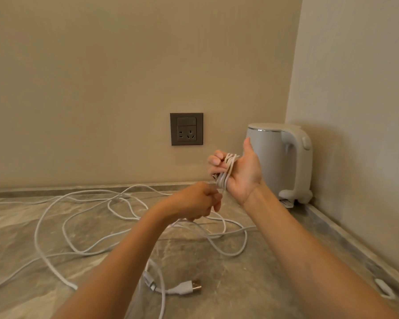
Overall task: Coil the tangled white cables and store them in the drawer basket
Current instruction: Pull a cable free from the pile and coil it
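Right hand [238, 174] is up off the counter, palm toward the camera, thumb pointing straight up. Its fingers are curled down over a small coil [227, 173] of white cable that's wrapped a bunch of turns across the palm, so it's clamped on that bundle.

Left hand [194, 201] sits just below and to the left of it, fingers curled in tight and pinching the strand that runs up to the coil. You only see a thin bit of that strand between the two hands.

The rest of the white cables [124, 217] are sprawled in big loose loops all over the marble counter [274, 272], crossing over each other, mostly left of and under the arms. A USB plug [190, 287] lies flat on the counter near the bottom edge, between the forearms.

Behind the right hand there's a white kettle [279, 157] tucked in the corner, and a grey wall socket [186, 129] to its left. There's some small white thing [384, 288] by the counter's right edge, can't tell what.
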